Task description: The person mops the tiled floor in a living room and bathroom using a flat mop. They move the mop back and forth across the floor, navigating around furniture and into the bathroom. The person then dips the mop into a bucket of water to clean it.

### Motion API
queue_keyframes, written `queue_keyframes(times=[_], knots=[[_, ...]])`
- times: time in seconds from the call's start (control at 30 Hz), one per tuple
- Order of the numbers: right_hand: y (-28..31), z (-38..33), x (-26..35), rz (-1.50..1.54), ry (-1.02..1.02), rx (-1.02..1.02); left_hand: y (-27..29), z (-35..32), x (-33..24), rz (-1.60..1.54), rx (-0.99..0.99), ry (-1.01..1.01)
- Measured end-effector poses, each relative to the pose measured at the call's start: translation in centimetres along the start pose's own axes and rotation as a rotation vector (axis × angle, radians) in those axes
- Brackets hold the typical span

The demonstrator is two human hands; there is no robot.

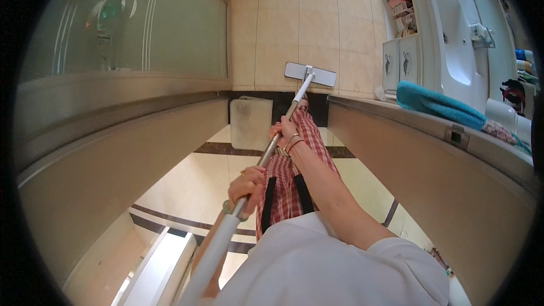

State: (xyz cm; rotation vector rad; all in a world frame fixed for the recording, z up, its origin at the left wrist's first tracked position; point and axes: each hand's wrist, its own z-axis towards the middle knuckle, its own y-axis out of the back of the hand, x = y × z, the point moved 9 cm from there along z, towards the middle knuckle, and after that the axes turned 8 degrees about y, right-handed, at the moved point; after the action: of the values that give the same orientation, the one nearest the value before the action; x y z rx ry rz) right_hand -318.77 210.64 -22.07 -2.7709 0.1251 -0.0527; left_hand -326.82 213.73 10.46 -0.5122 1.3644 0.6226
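Observation:
A flat mop with a long pole point(266, 157) runs diagonally from the lower left up to the tiled floor ahead of me. Its white rectangular head point(324, 76) lies on the tiles just past the doorway. My right hand point(287, 131) wraps round the silver middle of the pole, with bracelets on the wrist. Lower down, near the thick white grip point(218, 246), my left hand point(247, 190) is closed round the same pole. The white joint point(309, 71) links pole and head. Plaid trousers point(286, 192) show beneath my arms.
A dark threshold point(319, 107) crosses the doorway, with a pale mat point(251, 126) beside my foot. Frosted glass point(170, 28) stands at left. At right are a washbasin point(453, 28), a cabinet point(399, 59) and a teal cloth point(439, 105). Door-frame walls close in on both sides.

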Motion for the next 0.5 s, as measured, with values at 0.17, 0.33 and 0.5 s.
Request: queue_keyframes(times=[0.17,0.33,0.5], knots=[[-3.8,3.2,10.3,-0.105,0.067,0.045,-4.2,7.5,3.6,0.002,-0.002,-0.036],[-10.9,8.7,22.4,-0.086,0.108,0.099,-7.5,20.1,7.3,0.002,0.057,-0.057],[-19.4,11.5,30.2,0.062,0.117,0.173,-6.9,31.2,9.3,-0.063,0.038,-0.056]])
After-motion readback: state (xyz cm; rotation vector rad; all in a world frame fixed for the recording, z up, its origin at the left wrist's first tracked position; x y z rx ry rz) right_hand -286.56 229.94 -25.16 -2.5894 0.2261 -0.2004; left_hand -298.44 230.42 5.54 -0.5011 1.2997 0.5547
